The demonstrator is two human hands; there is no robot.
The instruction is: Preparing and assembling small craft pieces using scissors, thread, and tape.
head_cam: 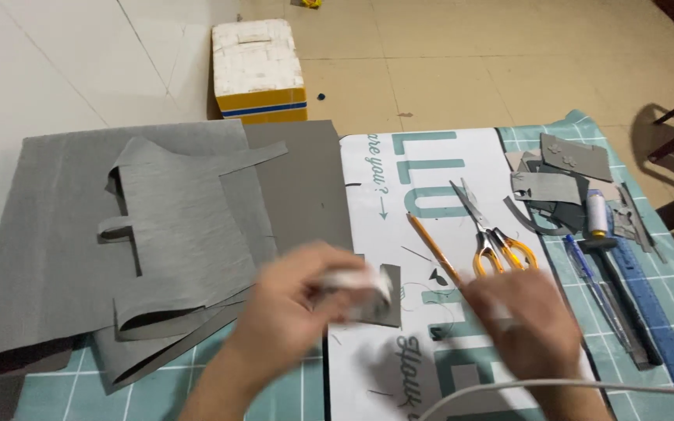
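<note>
head view, reading from the left edge of the frame: a large sheet of grey fabric (pixel 56 234) lies over the worktop (pixel 157 390), a green cutting mat with a white grid, and hangs past its left rim; cut grey panels with slots and tabs (pixel 181 226) are stacked on top of it, likely parked there to keep the middle free. behind, at upper centre, a white foam box with a yellow and blue band (pixel 257 74) stands on the tiled floor. at lower centre the left hand (pixel 290 320) is blurred by motion; its fingers seem curled around something pale and crumpled (pixel 356 287), held just over a small grey fabric piece (pixel 384 300) that rests on a white printed board (pixel 431 234), which seems to serve as a flat backing. how firmly it pinches cannot be told through the blur. right of that, a pencil (pixel 431 245) lies diagonally, with orange-handled scissors (pixel 493 238) beside it, both near the hands for quick reach. the right hand (pixel 528 316) is also smeared, back upward, fingers apparently drawn together, but whether it grips anything cannot be told. a white cable (pixel 571 383) crosses below it. at right sit grey offcuts (pixel 563 175), a thread spool (pixel 597 214), a blue pen (pixel 583 261), a dark-handled tool (pixel 626 304) and a blue ruler (pixel 657 312).
</note>
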